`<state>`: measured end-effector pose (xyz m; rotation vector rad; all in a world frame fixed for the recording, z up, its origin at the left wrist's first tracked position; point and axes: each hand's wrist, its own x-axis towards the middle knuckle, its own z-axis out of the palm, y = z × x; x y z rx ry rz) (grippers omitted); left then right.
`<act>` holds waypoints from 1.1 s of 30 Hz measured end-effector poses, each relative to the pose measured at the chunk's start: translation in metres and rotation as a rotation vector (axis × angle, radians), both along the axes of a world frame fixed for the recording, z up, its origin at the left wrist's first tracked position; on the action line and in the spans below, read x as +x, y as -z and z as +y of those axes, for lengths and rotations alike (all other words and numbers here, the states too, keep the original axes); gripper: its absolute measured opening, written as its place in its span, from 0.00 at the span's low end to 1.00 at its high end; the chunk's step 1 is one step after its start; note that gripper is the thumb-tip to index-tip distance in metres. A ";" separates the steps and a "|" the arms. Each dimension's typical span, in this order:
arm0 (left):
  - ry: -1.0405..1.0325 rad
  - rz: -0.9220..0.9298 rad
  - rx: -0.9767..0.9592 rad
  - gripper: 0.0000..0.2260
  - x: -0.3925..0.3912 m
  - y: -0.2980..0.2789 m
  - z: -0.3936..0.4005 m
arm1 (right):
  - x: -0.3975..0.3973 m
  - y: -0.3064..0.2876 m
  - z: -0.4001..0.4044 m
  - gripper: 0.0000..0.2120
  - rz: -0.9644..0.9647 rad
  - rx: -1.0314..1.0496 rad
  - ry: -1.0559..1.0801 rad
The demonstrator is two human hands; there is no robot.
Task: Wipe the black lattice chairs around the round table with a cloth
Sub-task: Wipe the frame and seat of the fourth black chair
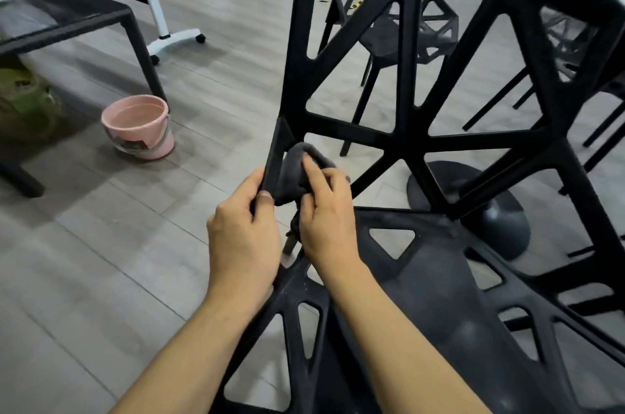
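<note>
— Where is the cloth?

— The dark grey cloth [297, 173] sits bunched against the lower left strut of the near black lattice chair [422, 143], beside its seat.

— And the hands?

— The left hand [243, 237] grips that strut, fingers [267, 198] curled round it. The right hand [326, 214] presses the cloth on, fingers clamped over the wad.

— Anything else?

— A pink bucket [138, 126] on the floor, well apart; it perhaps holds water, hard to tell.

Soft, even indoor light, moderately bright, with faint shadows on the grey floor [101, 261]. Wide-angle bending curves the edges. Far right and far left corners blur; slight overall softness.
</note>
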<state>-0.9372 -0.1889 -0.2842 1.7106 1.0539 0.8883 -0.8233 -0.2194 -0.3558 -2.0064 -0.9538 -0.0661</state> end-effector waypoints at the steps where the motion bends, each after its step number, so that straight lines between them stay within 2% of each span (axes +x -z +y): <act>1: -0.004 0.000 -0.007 0.15 0.000 0.001 0.000 | 0.000 0.008 -0.008 0.25 -0.015 -0.066 0.021; 6: -0.019 -0.002 -0.060 0.17 0.002 0.002 0.000 | 0.021 0.007 -0.038 0.15 0.020 -0.695 0.131; 9: -0.005 -0.011 -0.057 0.18 0.001 0.003 0.001 | 0.030 -0.014 -0.028 0.12 0.005 -0.823 0.122; 13: 0.024 -0.021 -0.038 0.18 0.000 0.004 0.002 | 0.027 -0.032 -0.022 0.16 -0.061 -0.979 0.095; 15: 0.033 -0.032 -0.044 0.17 -0.001 0.005 0.003 | 0.031 -0.036 -0.027 0.18 0.014 -1.022 0.112; 17: 0.044 -0.038 -0.052 0.18 -0.001 0.005 0.004 | 0.042 -0.035 -0.041 0.15 0.159 -0.880 0.190; 18: 0.051 -0.048 -0.059 0.18 -0.001 0.005 0.005 | 0.049 -0.034 -0.051 0.13 0.179 -0.723 0.249; 20: 0.055 -0.072 -0.068 0.20 0.000 0.003 0.005 | 0.058 -0.024 -0.071 0.10 0.108 -0.370 0.375; 22: 0.049 -0.065 -0.062 0.21 0.001 0.004 0.006 | 0.056 -0.007 -0.077 0.10 0.051 -0.205 0.433; 27: 0.039 -0.062 -0.070 0.15 0.001 0.009 0.006 | 0.029 0.051 -0.063 0.20 -0.075 -0.345 0.140; 31: 0.033 -0.055 -0.063 0.14 0.004 0.009 0.007 | 0.025 0.049 -0.067 0.21 -0.034 -0.341 0.093; 33: 0.026 -0.057 -0.054 0.16 0.005 0.011 0.008 | -0.004 0.044 -0.069 0.21 0.008 -0.278 -0.026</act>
